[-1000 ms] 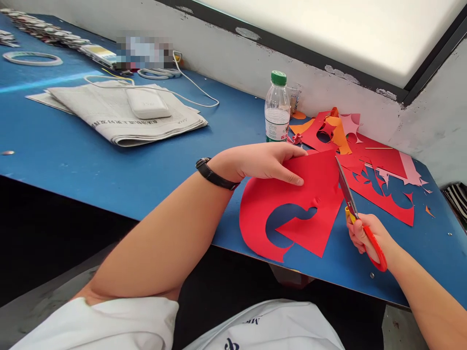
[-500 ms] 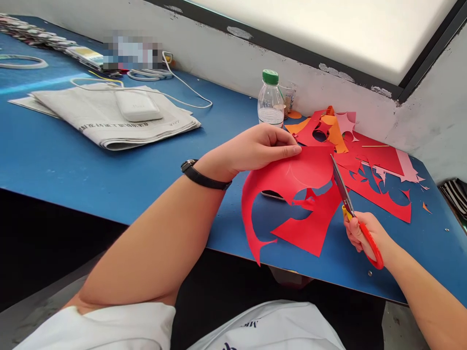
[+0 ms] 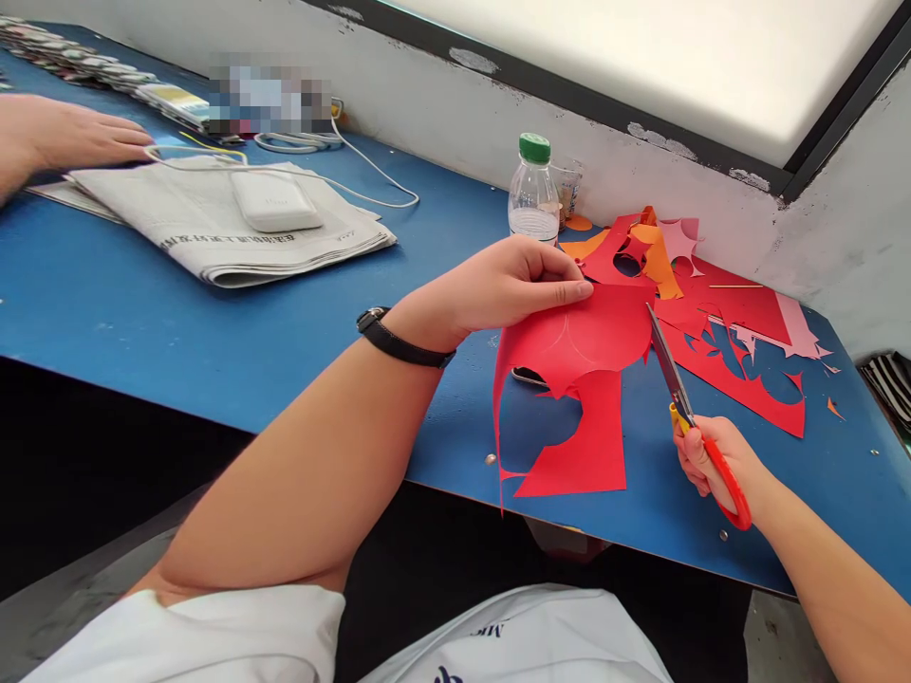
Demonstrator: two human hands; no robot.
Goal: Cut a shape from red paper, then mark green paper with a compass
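Between thumb and fingers, my left hand (image 3: 530, 285) pinches the top edge of a sheet of red paper (image 3: 604, 327). Faint curved lines are drawn on the sheet, and rounded pieces have been cut from its lower part, so a thin strip and a wider flap hang down over the table edge area. My right hand (image 3: 715, 460) grips the scissors (image 3: 673, 375) by their red and yellow handles. Their blades point up and away, nearly together, with the tips at the sheet's right edge. A dark object, mostly hidden, lies under the paper.
Behind my left hand stands a plastic bottle (image 3: 533, 194) with a green cap. Red, orange and pink paper scraps (image 3: 754, 384) spread over the blue table (image 3: 299, 356) at right. Folded newspaper (image 3: 234, 251) with a white power bank (image 3: 274, 199) lies left, near another person's hand (image 3: 78, 133).
The hanging strip and flap of red paper have swung, and the strip now looks narrower. Another person's hand has come in at the far left. My hands have barely moved.
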